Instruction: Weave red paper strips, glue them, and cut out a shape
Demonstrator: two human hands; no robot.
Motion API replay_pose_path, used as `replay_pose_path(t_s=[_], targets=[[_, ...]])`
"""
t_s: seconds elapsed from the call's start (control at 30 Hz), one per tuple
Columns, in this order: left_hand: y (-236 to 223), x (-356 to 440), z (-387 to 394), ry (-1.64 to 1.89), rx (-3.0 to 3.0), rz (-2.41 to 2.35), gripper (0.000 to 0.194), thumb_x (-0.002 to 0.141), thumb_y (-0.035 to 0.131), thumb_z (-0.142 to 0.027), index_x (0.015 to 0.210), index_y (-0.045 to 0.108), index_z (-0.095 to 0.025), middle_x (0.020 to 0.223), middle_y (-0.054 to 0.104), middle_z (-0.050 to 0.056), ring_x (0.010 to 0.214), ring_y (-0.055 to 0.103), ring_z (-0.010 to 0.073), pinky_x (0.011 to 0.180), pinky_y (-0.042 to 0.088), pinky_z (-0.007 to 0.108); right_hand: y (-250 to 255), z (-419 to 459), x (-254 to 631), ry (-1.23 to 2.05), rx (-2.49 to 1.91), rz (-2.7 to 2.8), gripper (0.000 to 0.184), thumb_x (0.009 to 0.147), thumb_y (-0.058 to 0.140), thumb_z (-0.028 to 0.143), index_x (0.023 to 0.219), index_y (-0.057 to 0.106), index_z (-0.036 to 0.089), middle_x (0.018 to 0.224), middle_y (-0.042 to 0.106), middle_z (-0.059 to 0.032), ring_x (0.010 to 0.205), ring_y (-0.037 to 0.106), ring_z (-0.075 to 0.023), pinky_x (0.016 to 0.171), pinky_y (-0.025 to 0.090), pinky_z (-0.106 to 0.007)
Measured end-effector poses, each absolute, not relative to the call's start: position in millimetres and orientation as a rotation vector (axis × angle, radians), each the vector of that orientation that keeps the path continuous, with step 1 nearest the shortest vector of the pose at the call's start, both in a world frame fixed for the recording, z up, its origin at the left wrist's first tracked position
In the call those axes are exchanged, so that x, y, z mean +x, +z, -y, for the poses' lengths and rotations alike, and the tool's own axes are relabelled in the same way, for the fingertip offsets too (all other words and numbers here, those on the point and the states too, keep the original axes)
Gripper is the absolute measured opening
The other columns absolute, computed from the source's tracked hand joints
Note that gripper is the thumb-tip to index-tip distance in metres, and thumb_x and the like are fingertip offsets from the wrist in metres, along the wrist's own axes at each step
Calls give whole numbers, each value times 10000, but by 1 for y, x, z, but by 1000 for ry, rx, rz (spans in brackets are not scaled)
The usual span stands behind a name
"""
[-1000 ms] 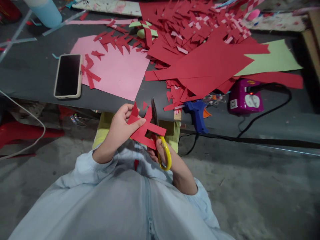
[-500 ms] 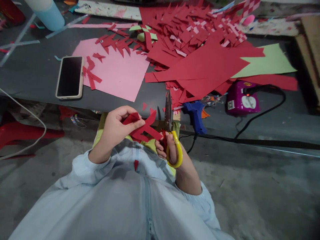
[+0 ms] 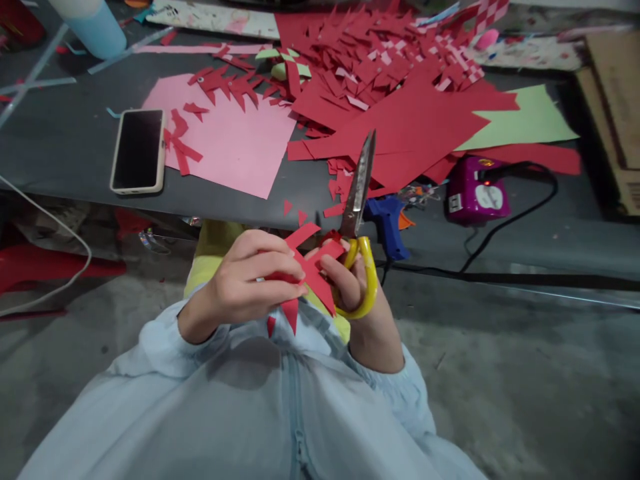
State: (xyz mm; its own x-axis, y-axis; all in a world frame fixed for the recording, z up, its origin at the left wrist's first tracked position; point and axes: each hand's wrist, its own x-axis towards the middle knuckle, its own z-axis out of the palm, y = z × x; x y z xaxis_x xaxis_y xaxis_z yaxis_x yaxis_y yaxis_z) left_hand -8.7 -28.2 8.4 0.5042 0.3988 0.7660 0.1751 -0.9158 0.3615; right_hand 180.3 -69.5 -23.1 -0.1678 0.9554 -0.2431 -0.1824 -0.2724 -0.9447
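Above my lap, my left hand (image 3: 255, 273) is closed on a cut piece of red paper (image 3: 315, 270) with several pointed strips. My right hand (image 3: 347, 277) has the scissors (image 3: 369, 280) hooked on it by their yellow handle, blades together and pointing up over the table edge. Its thumb and fingers also touch the right side of the red paper. A small red scrap (image 3: 271, 326) lies on my jacket. Small red triangles (image 3: 287, 207) lie at the table's edge, just beyond my hands.
On the dark table (image 3: 60, 167) are a phone (image 3: 139, 152), pink paper (image 3: 240, 147) with red cut shapes, and a heap of red paper (image 3: 410, 133). A blue glue gun (image 3: 389, 227) and a purple power box (image 3: 477, 193) with a black cable lie at the right. A cardboard box (image 3: 613, 113) stands far right.
The red paper has been turned and moved right, with my right fingers now touching it. The scissors have swung up and to the right. My left hand has shifted right over the paper.
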Motion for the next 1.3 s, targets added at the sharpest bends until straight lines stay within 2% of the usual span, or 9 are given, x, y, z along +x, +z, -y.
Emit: replay_pose_path(t_s=[0.1, 0.17, 0.27, 0.4, 0.57, 0.67, 0.83, 1.17, 1.3], targets=[[6, -12, 28, 1282, 2544, -511, 61, 836, 738, -231, 861, 706, -277, 984, 754, 3, 1017, 636, 185, 903, 518, 345, -16, 64, 184, 1501, -1152, 1062, 311, 825, 710, 486, 831, 515, 245, 614, 489, 43, 460, 377, -95, 409, 286, -265], [8, -16, 28, 1100, 2535, -624, 271, 835, 682, -168, 1060, 695, -319, 1181, 715, 21, 1182, 584, 223, 1023, 470, 409, -13, 61, 187, 1462, -1150, 1080, 270, 840, 705, 429, 817, 508, 246, 643, 491, 41, 456, 357, -85, 415, 278, -262], [14, -26, 26, 805, 2372, -724, 686, 772, 573, -55, 1396, 500, -334, 1414, 575, 64, 1349, 469, 257, 1135, 391, 496, -13, 60, 192, 1419, -1194, 1104, 251, 840, 702, 393, 813, 498, 249, 669, 495, 35, 452, 350, -84, 415, 257, -266], [16, -35, 22, 656, 2108, -691, 802, 735, 628, -115, 1482, 404, -300, 1477, 498, 107, 1388, 442, 278, 1154, 396, 473, -13, 61, 196, 1387, -1229, 1137, 275, 814, 718, 378, 801, 476, 249, 692, 529, 29, 473, 361, -88, 444, 276, -275], [3, -26, 17, 701, 1821, -896, 479, 881, 641, -333, 1346, 567, -240, 1379, 593, 113, 1233, 588, 247, 1026, 495, 374, -13, 66, 196, 1402, -1243, 1221, 263, 812, 717, 369, 809, 491, 235, 698, 537, 25, 581, 460, -122, 558, 368, -300], [-2, -16, 16, 651, 1619, -1012, 329, 910, 600, -427, 1124, 687, -191, 1107, 718, 95, 949, 679, 196, 794, 541, 296, -14, 70, 194, 1446, -1248, 1262, 240, 828, 704, 355, 802, 503, 228, 707, 540, 25, 605, 470, -123, 573, 381, -295], [4, -6, 15, 615, 1438, -1112, 218, 819, 680, -368, 741, 669, -165, 651, 618, -10, 568, 524, 97, 509, 398, 209, -18, 76, 191, 1508, -1275, 1195, 239, 831, 713, 362, 840, 516, 227, 754, 570, 16, 633, 484, -122, 597, 409, -288], [1, -12, 10, 873, 1192, -1185, 242, 738, 769, -395, 726, 658, -180, 636, 590, -23, 533, 479, 77, 491, 387, 196, -51, 92, 195, 1663, -1262, 930, 470, 802, 638, 684, 882, 485, 247, 616, 353, 78, 467, 295, -74, 419, 225, -239], [4, -8, 10, 887, 1095, -1152, 280, 693, 802, -407, 688, 634, -184, 598, 553, -38, 506, 452, 71, 461, 368, 192, -75, 105, 191, 1813, -1213, 927, 508, 791, 613, 722, 821, 457, 240, 638, 355, 70, 468, 286, -70, 415, 234, -241]])
